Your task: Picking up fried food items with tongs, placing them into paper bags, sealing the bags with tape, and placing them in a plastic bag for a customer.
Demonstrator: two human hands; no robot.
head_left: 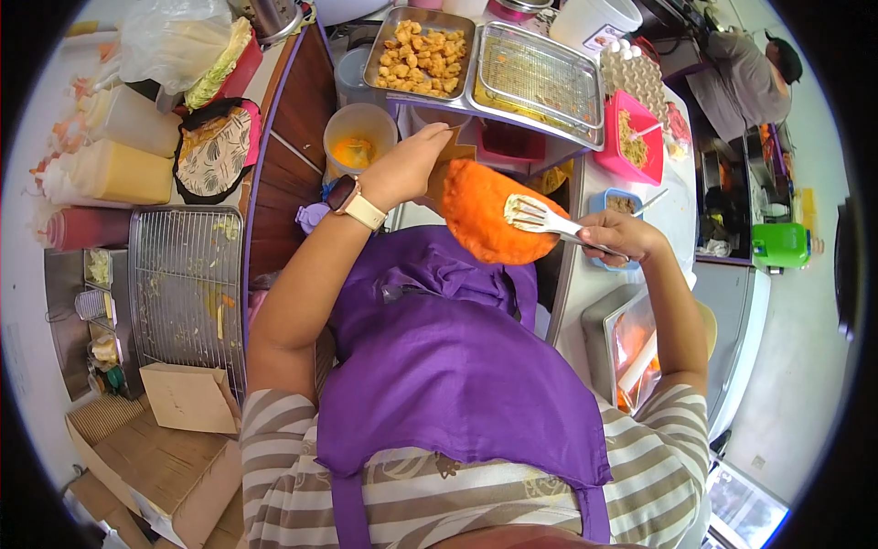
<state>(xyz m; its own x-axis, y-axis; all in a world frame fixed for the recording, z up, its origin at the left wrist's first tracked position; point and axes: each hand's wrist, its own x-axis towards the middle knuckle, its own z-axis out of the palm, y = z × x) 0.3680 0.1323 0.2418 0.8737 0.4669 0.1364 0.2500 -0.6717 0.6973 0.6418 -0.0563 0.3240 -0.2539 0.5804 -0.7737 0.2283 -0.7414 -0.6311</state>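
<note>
My right hand (621, 237) grips metal serving tongs (566, 225) with a slotted end. The tongs hold a large orange half-moon fried pastry (480, 213) above my purple apron (446, 357). Some pale shredded filling sticks to the slots. Just left of the pastry, my left hand (401, 168), with a watch on the wrist, holds a brown paper sleeve (442, 168). The sleeve's edge is close to the pastry or touching it; I cannot tell which. Part of the sleeve is hidden behind my hand and the pastry.
A tray of fried pieces (422, 62) and a wire-rack tray (542, 75) stand ahead. A tub of orange liquid (360, 137) is near my left hand. A pink container (631, 137) and blue container (617, 199) lie right. Another rack (185, 288) is left; a person (744, 75) stands far right.
</note>
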